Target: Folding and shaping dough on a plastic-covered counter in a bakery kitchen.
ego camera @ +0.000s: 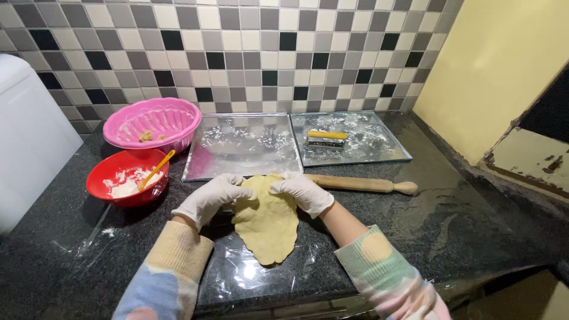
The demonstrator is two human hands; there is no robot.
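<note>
While both gloved hands pinched its far edge, the flat sheet of yellow dough [268,222] lay on clear plastic film [237,275] spread over the dark speckled desk [462,219].

Item, left hand [210,197]: white glove, fingers curled closed onto the dough's upper left rim, thumb side hidden under the edge. Sleeve pastel, cream and blue.

Item, right hand [303,191]: white glove, fingers bent down and gripping the upper right rim of the same sheet, just beside the left hand. Sleeve pastel, green and pink.

Item, dough sheet: rolled thin, irregular oval, its near end pointing back toward the person, its far end lifted slightly between the two hands.

Item, wooden rolling pin [361,185]: lying on the desk directly right of the right hand, its near end hidden behind that glove.

Item, two metal baking trays beyond the hands, side by side and touching: first tray [243,151] straight ahead of the left hand, floured; second tray [379,151] ahead of the right hand, floured, bearing a small metal cutter with a yellow handle [326,138].

Item, red bowl [127,178]: left of the left hand, holding white flour and a yellow-handled spoon [157,168].

Item, pink fluted bowl [152,124]: beyond the red one and touching it, a few dough scraps inside.

No labels or packages were legible.
</note>
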